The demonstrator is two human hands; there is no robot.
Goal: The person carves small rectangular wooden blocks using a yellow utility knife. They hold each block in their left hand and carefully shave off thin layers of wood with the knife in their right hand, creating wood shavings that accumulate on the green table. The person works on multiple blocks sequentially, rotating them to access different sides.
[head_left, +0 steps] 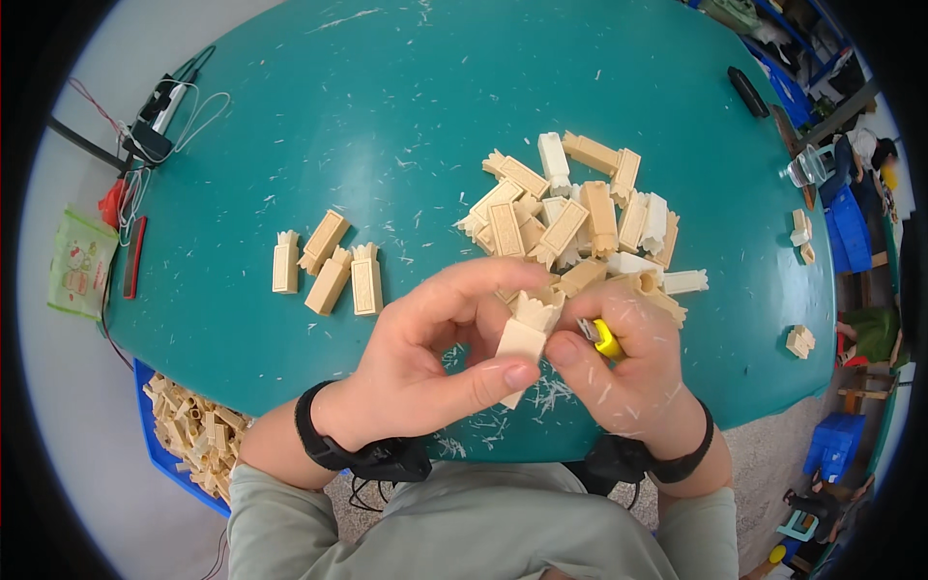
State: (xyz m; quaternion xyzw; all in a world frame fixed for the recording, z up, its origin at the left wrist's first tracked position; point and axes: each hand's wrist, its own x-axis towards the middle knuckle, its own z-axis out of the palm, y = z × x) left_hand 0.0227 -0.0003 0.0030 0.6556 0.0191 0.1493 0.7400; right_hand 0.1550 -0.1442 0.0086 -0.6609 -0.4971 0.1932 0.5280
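Observation:
My left hand (pixel 411 353) grips a beige rectangular block (pixel 522 346) between thumb and fingers, its jagged, crown-like end tilted up and to the right. Closed around a small yellow cutter (pixel 608 340) is my right hand (pixel 633 362); the cutter's grey blade end points toward the block's jagged end. My right thumb is beside the block; whether it touches cannot be told. Pale shavings cling to my right hand. Just beyond both hands lies a heap of similar beige and off-white blocks (pixel 599 217). Several more blocks (pixel 331 280) lie apart on the left.
Thin shavings (pixel 551 394) litter the green table (pixel 406 97). A blue bin (pixel 145 379) full of blocks stands below its left edge. A power strip (pixel 169 106) with cables and a red bar (pixel 135 256) lie left. A black object (pixel 747 92) and a clear jar (pixel 804 167) are right.

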